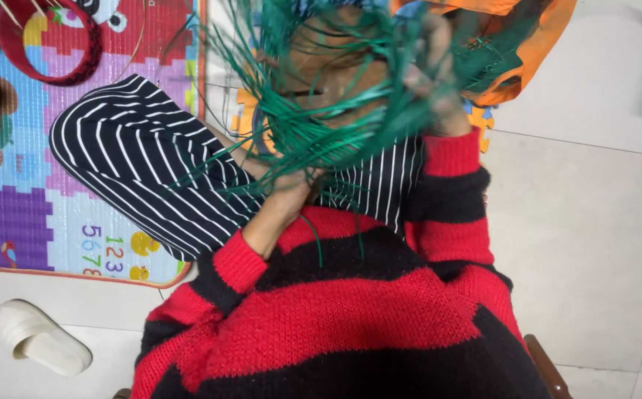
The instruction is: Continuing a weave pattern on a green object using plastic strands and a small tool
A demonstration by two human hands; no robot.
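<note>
Slipper (40,346) of pale cream is lying on the tiled floor (594,244) well to the left of the left hand, beside the edge of a bright play mat (18,214) printed with shapes. Farther up the mat, a red woven ring (55,41) with pale cane ends is sitting near another person's arm at the picture's edge. The person is sitting with legs in black trousers with white stripes (136,162) stretched over the mat, and is wearing a red and black striped sweater (335,318). The left hand (285,193) is closing around the lower ends of a bundle of green strips (321,111), pinching them low against the lap, seemingly to keep the loose ends gathered and taut while the upper part is being worked. Above and to the right of it, the right hand (432,77) is lifting into the spray of strips; it is blurred with motion, so I cannot tell how far it is open or whether it has hold of any strand. Beyond the right hand, an orange plastic bag (535,52) is lying on the floor, with more green material inside it.
</note>
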